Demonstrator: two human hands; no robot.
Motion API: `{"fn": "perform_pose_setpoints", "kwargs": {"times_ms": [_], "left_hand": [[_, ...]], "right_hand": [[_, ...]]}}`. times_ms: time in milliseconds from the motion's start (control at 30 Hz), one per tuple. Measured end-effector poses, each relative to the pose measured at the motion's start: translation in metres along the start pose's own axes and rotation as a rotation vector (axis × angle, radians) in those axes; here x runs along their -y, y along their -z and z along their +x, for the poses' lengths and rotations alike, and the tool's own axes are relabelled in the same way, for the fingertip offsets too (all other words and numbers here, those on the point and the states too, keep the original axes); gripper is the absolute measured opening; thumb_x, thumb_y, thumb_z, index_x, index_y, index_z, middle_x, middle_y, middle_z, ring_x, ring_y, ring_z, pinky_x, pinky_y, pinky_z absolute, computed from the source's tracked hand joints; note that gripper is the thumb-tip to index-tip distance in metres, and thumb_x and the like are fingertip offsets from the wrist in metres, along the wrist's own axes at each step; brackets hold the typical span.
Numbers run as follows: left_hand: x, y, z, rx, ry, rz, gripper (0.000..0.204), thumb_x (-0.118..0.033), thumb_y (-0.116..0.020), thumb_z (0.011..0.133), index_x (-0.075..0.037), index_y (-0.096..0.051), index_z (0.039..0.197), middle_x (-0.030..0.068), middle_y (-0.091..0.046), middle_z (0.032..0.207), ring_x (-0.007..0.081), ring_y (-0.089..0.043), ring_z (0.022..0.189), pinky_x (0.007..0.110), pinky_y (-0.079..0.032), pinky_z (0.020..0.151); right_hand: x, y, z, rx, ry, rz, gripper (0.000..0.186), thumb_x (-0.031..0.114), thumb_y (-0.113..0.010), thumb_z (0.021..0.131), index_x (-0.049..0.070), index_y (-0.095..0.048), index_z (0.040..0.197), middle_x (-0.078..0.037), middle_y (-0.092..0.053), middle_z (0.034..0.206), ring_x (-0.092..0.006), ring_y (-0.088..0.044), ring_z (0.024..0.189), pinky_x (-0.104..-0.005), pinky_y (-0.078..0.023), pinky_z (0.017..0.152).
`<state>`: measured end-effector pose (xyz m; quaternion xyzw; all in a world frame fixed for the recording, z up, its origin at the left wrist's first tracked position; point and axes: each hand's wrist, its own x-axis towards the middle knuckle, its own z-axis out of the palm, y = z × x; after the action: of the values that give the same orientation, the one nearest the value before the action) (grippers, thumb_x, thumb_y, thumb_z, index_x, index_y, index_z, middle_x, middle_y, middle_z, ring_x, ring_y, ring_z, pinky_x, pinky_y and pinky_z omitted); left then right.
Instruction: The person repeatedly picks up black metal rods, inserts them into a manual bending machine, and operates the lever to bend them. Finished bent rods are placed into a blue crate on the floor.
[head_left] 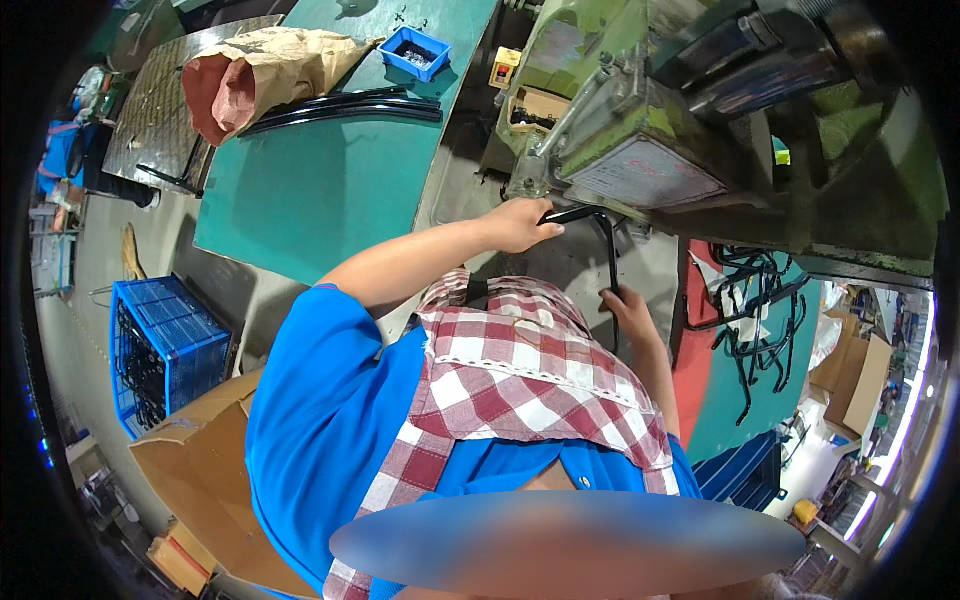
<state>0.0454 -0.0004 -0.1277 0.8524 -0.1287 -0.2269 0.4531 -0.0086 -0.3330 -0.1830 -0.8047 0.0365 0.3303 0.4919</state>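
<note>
In front of my body I hold a black bent tube (613, 255) with an angled corner. My left hand (522, 226) is closed around its upper left end. Lower down on the right, my right hand (630, 312) has its fingers curled round the long leg of the tube. The tube's corner is just below the edge of a green machine (640, 150), and whether it touches the machine I cannot tell. The tube's lower end is partly hidden behind my right hand and the checked apron (530, 360).
A green table (310, 205) at left bears a paper bag (290, 65), black tubes (350, 108) and a blue bin (416, 54) of small parts. Several bent black tubes (765, 295) lie on the right table. A blue crate (175, 340) and a cardboard box (200, 475) stand at lower left.
</note>
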Motion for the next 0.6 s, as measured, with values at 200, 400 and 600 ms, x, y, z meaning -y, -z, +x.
{"fn": "perform_pose_setpoints", "kwargs": {"times_ms": [200,400,600], "left_hand": [[0.053,-0.049,0.018,0.023,0.184,0.217,0.045,-0.038,-0.045,0.096,0.004,-0.056,0.106,0.0269,-0.064,0.098,0.0425,-0.06,0.097,0.05,-0.046,0.085],[0.065,-0.065,0.014,0.093,0.212,0.218,0.041,-0.037,-0.048,0.095,0.001,-0.062,0.103,0.0246,-0.065,0.1,0.04,-0.061,0.099,0.048,-0.048,0.085],[0.061,-0.035,0.006,0.266,0.057,0.321,0.035,-0.032,-0.058,0.088,-0.001,-0.061,0.103,0.0256,-0.065,0.095,0.0411,-0.061,0.096,0.048,-0.047,0.083]], "right_hand": [[0.078,0.05,-0.068,0.234,-0.118,0.292,0.038,0.017,-0.039,0.099,-0.004,-0.046,0.13,-0.017,-0.066,0.102,-0.0243,-0.065,0.09,-0.0347,-0.051,0.081],[0.108,0.053,-0.066,0.132,0.29,0.296,0.028,0.004,-0.056,0.089,-0.001,-0.057,0.117,-0.013,-0.065,0.104,-0.0211,-0.062,0.1,-0.0324,-0.049,0.088],[0.138,0.042,-0.08,-0.418,0.56,-0.287,0.014,0.009,-0.056,0.093,0.0,-0.064,0.098,-0.005,-0.06,0.082,-0.012,-0.056,0.079,-0.0253,-0.044,0.07]]}}
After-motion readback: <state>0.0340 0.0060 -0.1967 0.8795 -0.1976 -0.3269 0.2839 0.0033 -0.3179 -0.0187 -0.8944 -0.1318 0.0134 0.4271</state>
